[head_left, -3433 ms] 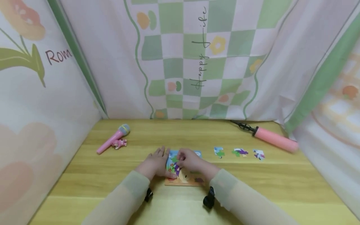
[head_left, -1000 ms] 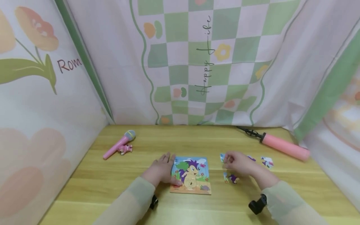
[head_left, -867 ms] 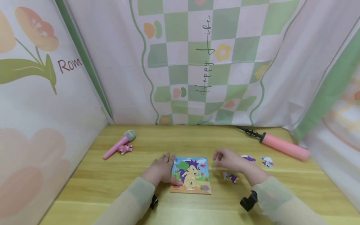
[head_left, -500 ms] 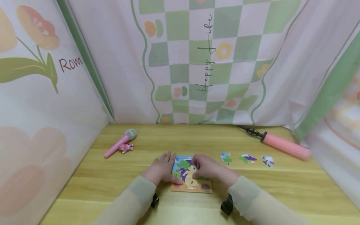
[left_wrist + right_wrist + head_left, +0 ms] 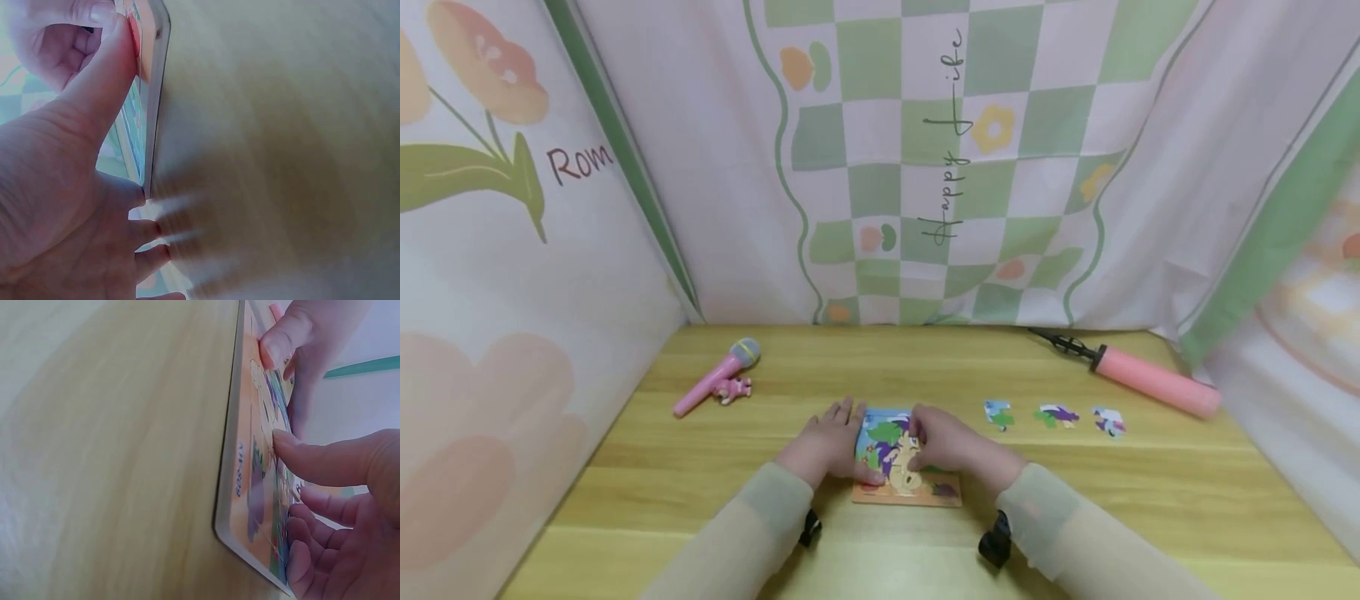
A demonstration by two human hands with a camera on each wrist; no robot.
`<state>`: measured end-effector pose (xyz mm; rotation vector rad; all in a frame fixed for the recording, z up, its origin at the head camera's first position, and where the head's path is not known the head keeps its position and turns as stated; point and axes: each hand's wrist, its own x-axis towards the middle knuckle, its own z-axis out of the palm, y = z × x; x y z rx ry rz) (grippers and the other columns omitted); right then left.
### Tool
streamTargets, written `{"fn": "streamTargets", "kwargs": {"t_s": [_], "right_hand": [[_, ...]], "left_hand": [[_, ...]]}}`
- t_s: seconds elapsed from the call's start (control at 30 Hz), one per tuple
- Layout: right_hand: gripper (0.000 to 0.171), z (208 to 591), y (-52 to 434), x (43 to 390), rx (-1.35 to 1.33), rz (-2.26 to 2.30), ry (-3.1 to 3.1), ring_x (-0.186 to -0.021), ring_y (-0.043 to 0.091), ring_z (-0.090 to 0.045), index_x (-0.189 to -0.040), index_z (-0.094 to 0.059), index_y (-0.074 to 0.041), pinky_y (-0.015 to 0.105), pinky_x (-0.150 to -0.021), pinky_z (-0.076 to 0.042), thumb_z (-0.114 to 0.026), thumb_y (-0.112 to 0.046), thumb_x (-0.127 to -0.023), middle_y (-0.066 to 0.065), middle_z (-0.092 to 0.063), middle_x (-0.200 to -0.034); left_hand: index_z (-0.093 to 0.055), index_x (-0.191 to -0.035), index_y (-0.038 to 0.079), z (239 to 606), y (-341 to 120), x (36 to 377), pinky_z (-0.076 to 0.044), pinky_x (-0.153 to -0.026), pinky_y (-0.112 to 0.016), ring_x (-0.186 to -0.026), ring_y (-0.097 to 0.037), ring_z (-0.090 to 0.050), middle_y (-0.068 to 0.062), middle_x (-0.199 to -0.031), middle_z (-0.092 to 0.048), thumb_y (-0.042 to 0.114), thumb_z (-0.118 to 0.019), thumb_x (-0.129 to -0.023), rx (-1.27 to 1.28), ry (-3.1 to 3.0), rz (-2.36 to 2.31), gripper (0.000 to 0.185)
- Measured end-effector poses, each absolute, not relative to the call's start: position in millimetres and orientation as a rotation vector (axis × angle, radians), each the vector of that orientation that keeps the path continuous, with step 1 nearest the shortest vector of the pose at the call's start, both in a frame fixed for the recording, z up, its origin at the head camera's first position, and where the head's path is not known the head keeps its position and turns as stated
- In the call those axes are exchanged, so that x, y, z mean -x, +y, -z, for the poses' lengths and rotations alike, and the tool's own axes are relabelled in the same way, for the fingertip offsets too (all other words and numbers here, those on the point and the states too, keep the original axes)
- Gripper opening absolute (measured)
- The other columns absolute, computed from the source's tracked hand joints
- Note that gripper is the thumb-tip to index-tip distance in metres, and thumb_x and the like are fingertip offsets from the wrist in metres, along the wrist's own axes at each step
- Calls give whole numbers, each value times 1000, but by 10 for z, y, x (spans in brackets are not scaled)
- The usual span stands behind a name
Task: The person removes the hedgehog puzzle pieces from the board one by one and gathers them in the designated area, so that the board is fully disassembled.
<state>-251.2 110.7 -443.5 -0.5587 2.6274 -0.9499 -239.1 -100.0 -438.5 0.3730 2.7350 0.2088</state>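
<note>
**Both hands on the puzzle**

We see the puzzle [image 5: 904, 467] lying flat near the front edge of the worktop [image 5: 700, 467], about midway between its left and right edges. The left hand [image 5: 826, 442] rests at the puzzle's left edge: its fingers lie straight on the wood, and in the left wrist view its thumb [image 5: 106, 69] presses on the board's face, so its grip is slack and holds nothing. The right hand [image 5: 946, 440] lies over the puzzle's right part, with fingertips [image 5: 284, 440] pressing down on the picture; we cannot tell whether it has a piece under them.

Three loose pieces [image 5: 1051, 416] lie in a row to the right of the puzzle, apart from it. A pink pump [image 5: 1150, 383] lies near the back right corner. A pink microphone [image 5: 715, 377] lies towards the back left, with a small pink figure [image 5: 733, 389] just beside it.
</note>
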Motion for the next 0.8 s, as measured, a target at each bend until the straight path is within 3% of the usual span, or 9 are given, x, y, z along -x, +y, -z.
{"fn": "streamTargets", "kwargs": {"t_s": [0.37, 0.6, 0.8], "right_hand": [[23, 4426, 1131, 2475, 499, 1165, 2542, -70, 19, -53, -88, -52, -7, 33, -61, -47, -74, -2, -86, 5, -54, -79], [14, 4426, 1149, 2484, 418, 1300, 2424, -63, 22, -58, -89, -53, -5, 31, -55, -47, -65, 0, -92, 9, -59, -74], [11, 4423, 1174, 2517, 383, 1336, 2413, -64, 23, -59, -91, -54, -5, 33, -57, -49, -63, -1, -93, 10, -60, -74]], "left_hand": [[-16, -159, 13, 4426, -1002, 2388, -19, -116, -55, -148, -32, -13, -14, -164, -12, 79, -70, -67, -372, 2739, -202, 125], [-17, -159, 12, 4412, -996, 2390, -19, -116, -55, -148, -33, -14, -15, -163, -12, 78, -69, -68, -377, 2735, -197, 124], [-18, -159, 12, 4401, -1003, 2399, -18, -116, -55, -148, -33, -14, -14, -163, -12, 78, -70, -68, -373, 2738, -199, 124]]}}
